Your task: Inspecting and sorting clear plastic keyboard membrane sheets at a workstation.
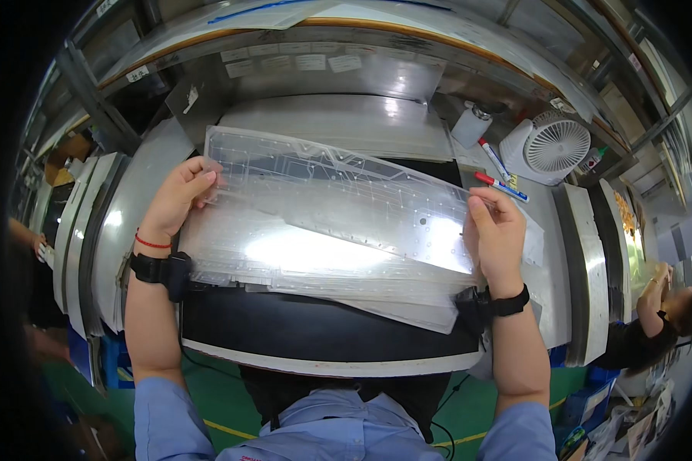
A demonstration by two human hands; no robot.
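Between my hands hangs a clear plastic sheet [315,170] printed with fine white circuit-like lines, tilted down toward the right. My left hand [186,192] pinches its left short edge, and my right hand [497,234] grips its right end with the thumb in front. Beneath the sheet lies a stack of similar clear sheets [323,276], fanned unevenly and bright with glare. The stack rests on a black mat [284,316]. The fingers behind the sheet are partly hidden.
A white fan [550,146], a white dispenser bottle [471,124] and markers [502,187] stand or lie at the back right. A shelf edge [323,29] crosses above the far side. Metal-topped stacks [584,269] flank the table. A person [661,323] is at the far right.
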